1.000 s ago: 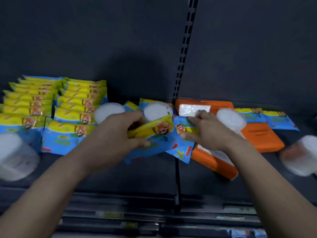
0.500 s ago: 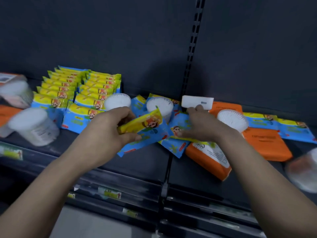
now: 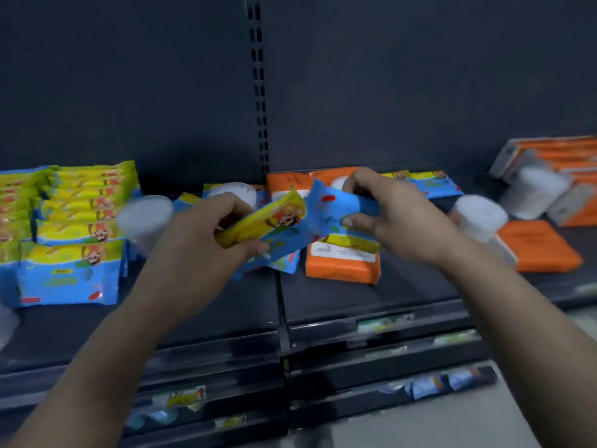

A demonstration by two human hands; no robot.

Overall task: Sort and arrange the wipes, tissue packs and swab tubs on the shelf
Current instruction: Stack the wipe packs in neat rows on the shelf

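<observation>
Head view, and there's the change: the right hand (image 3: pixel 397 218), which half a second ago lay on the jumble in the middle of the shelf (image 3: pixel 226 318), has come up with a blue wipes pack (image 3: pixel 339 205). Thumb below and fingers curled over the top pinch it clear of the shelf. It hangs above the orange tissue pack (image 3: pixel 342 263) it had been lying on.

The left hand (image 3: pixel 200 244) hasn't let go. Its fingers stay wrapped round the yellow-and-blue wipes pack (image 3: pixel 271 218), tilted and held in the air just left of centre. The two packs now meet edge to edge between the hands.

That looks like gathering: two loose wipes in hand, probably bound for the neat wipes rows (image 3: pixel 80 221) at the left end. Lifting the blue pack has also uncovered more of the tissue pack below.

There's work left. One swab tub (image 3: pixel 478 218) stands to the right of the hands, and a blurred tub (image 3: pixel 145 218) sits beside the rows. A second tissue pack (image 3: pixel 539 247) lies flat further right, and more wipes wait at the back of the shelf (image 3: pixel 436 185).
</observation>
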